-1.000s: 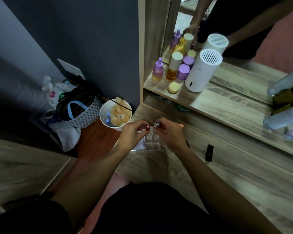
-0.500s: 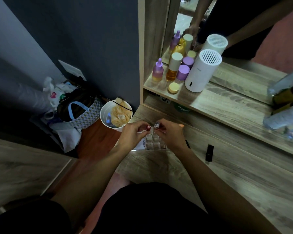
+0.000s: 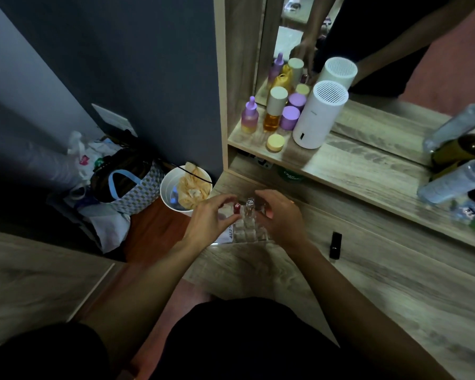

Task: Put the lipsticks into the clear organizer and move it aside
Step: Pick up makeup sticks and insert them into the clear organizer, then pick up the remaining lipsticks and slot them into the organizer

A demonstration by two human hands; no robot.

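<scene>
A clear organizer (image 3: 246, 232) with a grid of small cells sits near the left end of the wooden table. Two lipsticks stand upright in its far cells: a red-capped lipstick (image 3: 236, 208) and a clear-capped lipstick (image 3: 249, 204). My left hand (image 3: 211, 220) hovers just left of the red one with fingers spread, holding nothing. My right hand (image 3: 279, 215) arches over the organizer's right side, fingers apart, hiding that part. A black lipstick (image 3: 335, 244) lies on the table to the right, well apart from both hands.
A shelf with a mirror rises behind, holding a white cylindrical device (image 3: 320, 115), purple and amber bottles (image 3: 274, 113) and a yellow jar (image 3: 275, 142). Plastic bottles (image 3: 455, 182) lie at far right. Left of the table, a white bin (image 3: 185, 190) and bags (image 3: 121, 185) sit on the floor.
Both hands have let go of the two lipsticks and drawn slightly apart; the lipsticks now stand free in the organizer.
</scene>
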